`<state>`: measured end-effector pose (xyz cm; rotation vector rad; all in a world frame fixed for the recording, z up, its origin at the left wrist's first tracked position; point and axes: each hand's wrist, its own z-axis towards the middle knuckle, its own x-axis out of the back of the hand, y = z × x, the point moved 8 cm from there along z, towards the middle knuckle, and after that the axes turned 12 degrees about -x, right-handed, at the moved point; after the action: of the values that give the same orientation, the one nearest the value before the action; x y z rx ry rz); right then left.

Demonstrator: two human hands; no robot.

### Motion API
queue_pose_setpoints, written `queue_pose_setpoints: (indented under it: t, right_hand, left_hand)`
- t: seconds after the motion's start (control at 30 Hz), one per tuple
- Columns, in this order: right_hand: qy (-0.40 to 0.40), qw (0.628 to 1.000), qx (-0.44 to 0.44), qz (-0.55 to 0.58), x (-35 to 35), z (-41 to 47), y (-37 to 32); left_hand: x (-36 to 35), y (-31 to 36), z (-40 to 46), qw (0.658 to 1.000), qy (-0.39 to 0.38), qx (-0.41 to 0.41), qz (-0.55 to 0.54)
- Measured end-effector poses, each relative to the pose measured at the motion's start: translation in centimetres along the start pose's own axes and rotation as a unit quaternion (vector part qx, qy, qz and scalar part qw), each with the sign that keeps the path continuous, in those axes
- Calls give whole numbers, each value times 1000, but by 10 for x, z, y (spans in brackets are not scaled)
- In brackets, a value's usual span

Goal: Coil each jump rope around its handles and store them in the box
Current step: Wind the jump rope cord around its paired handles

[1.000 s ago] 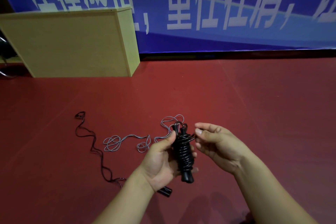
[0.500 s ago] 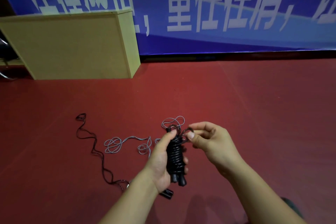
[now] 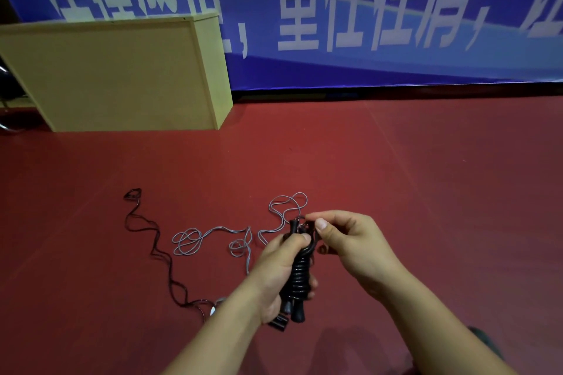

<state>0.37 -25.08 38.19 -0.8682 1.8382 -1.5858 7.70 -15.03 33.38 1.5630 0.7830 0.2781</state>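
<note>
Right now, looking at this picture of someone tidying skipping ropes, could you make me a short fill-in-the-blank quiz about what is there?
1. The left hand grips a black jump rope coiled around its handles; the right hand pinches its ____ end.
2. The loose grey rope lies on the ____ floor.
3. The thin dark rope lies to the ____ of the grey one.
4. The pale yellow wooden box stands before a ____ banner.

Missing words: top; red; left; blue

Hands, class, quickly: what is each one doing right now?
Left hand: holds the coiled black jump rope.
Right hand: pinches the rope's loose end at the top.
</note>
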Motion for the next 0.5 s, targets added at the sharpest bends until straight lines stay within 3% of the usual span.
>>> queue_pose_setpoints:
  t: [0.2, 0.5]
  right_hand:
    - [16, 999, -26, 36, 4, 3, 6]
    - [-10, 994, -87, 58, 2, 2, 13]
  left_hand:
    - [-3, 5, 0, 999, 15, -29, -4]
    - [-9, 9, 1, 997, -33, -61, 16]
